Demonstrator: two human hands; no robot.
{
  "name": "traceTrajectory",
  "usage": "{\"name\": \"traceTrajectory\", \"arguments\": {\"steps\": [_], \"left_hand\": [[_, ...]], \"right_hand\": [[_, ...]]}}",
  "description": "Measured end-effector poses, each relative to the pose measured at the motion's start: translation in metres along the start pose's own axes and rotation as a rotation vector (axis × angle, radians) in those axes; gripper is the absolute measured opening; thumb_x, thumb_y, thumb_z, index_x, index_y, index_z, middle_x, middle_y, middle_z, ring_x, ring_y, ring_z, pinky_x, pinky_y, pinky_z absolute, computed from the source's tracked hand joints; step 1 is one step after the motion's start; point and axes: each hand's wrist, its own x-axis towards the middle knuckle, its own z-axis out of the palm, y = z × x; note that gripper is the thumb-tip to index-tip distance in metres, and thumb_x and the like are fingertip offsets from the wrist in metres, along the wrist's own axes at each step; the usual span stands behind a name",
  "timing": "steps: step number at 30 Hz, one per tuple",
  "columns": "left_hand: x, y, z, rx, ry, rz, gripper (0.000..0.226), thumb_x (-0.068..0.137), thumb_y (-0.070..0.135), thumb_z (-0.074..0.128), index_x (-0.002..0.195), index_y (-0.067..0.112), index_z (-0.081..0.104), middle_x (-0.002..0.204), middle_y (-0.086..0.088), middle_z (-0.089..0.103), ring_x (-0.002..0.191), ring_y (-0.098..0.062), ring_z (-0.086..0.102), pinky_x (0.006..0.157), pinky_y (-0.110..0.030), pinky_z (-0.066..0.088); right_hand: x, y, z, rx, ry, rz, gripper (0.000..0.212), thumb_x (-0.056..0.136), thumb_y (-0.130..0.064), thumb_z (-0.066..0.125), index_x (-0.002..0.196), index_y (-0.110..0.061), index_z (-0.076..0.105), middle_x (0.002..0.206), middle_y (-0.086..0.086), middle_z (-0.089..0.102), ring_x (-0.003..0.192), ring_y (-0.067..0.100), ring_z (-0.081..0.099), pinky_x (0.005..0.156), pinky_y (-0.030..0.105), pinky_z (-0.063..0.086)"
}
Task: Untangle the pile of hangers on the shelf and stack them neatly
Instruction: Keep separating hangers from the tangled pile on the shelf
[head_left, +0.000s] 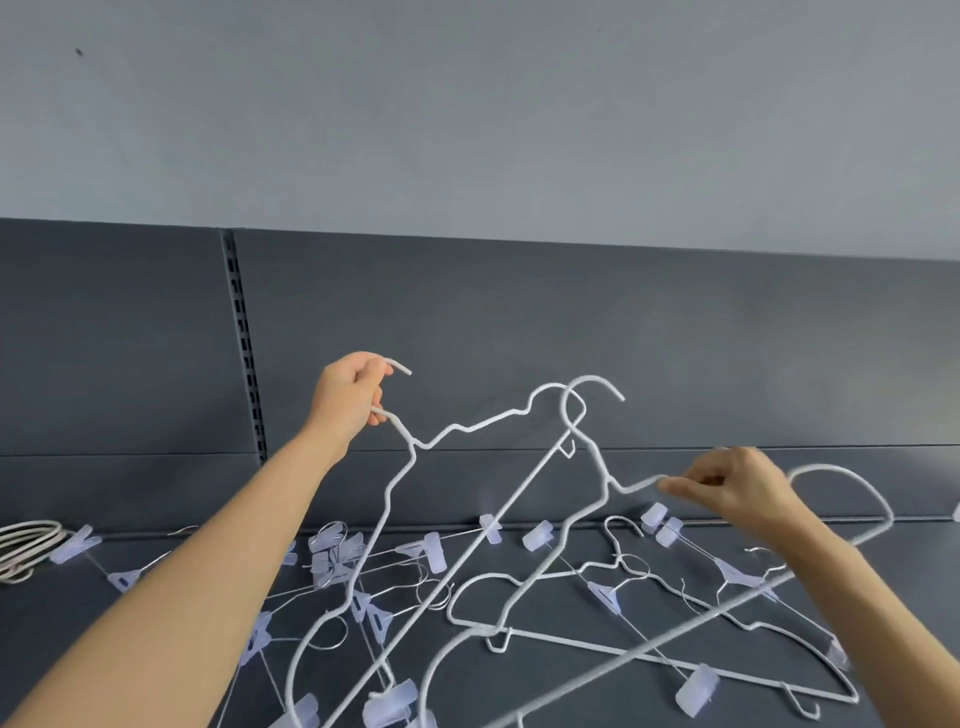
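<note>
Two bare arms reach forward over the dark grey shelf (571, 693), both lifted above the pile of hangers (597, 587) that lies tangled on it. The left hand (350, 397) is the higher one, its forearm slanting up from the lower left corner, wrist bent slightly and knuckles turned toward the back panel (519, 322). Its fingers are curled tightly round the hook of a white wire hanger (414, 444), whose tip pokes out past the thumb. That hanger hangs tilted, its lower end down among the pile. The right hand (740, 491) sits lower and to the right, blurred, forearm coming in from the lower right. Its thumb and fingertips pinch the shoulder wire of a second white hanger (608, 483), the other fingers loosely bent. The hook of this second hanger crosses the shoulder of the first, so the two are interlocked in the air. Below them, thin metal hangers with translucent clips (696, 683) criss-cross the shelf. At the far left edge a small stack of white hangers (23, 543) lies apart from the tangle.
</note>
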Motion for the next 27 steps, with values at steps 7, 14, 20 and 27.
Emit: {"name": "traceTrajectory", "arguments": {"steps": [7, 14, 20, 27], "left_hand": [[-0.019, 0.022, 0.042, -0.008, -0.188, 0.040, 0.027, 0.094, 0.016, 0.041, 0.076, 0.018, 0.060, 0.053, -0.003, 0.042, 0.045, -0.016, 0.040, 0.048, -0.027, 0.042], [-0.026, 0.027, 0.063, -0.040, -0.251, -0.008, 0.026, 0.095, 0.010, 0.042, 0.080, 0.012, 0.063, 0.075, -0.010, 0.061, 0.030, -0.006, 0.039, 0.045, -0.026, 0.043], [-0.027, 0.015, 0.065, -0.169, -0.223, -0.188, 0.029, 0.096, 0.014, 0.043, 0.075, 0.014, 0.064, 0.046, 0.001, 0.044, 0.038, -0.015, 0.039, 0.048, -0.028, 0.048], [-0.053, 0.001, 0.031, -0.129, -0.232, -0.350, 0.046, 0.094, 0.053, 0.030, 0.118, 0.019, 0.051, 0.091, -0.010, 0.064, 0.084, -0.024, 0.063, 0.078, -0.035, 0.053]], "right_hand": [[0.018, -0.032, 0.045, -0.008, 0.089, -0.374, 0.032, 0.076, -0.037, 0.070, 0.053, -0.014, 0.063, 0.049, -0.016, 0.046, 0.058, 0.003, 0.042, 0.069, 0.025, 0.031], [0.013, -0.048, 0.080, -0.012, 0.245, -0.427, 0.040, 0.084, -0.045, 0.046, 0.079, -0.012, 0.068, 0.074, -0.003, 0.063, 0.070, 0.024, 0.054, 0.065, 0.029, 0.046], [0.009, -0.045, 0.097, -0.062, 0.227, -0.422, 0.050, 0.089, -0.049, 0.034, 0.086, -0.018, 0.073, 0.067, -0.009, 0.064, 0.066, 0.018, 0.061, 0.076, 0.029, 0.041], [0.014, -0.066, 0.116, 0.075, 0.122, -0.375, 0.031, 0.084, -0.035, 0.047, 0.078, -0.018, 0.073, 0.062, -0.008, 0.051, 0.066, 0.015, 0.049, 0.075, 0.024, 0.024]]}}
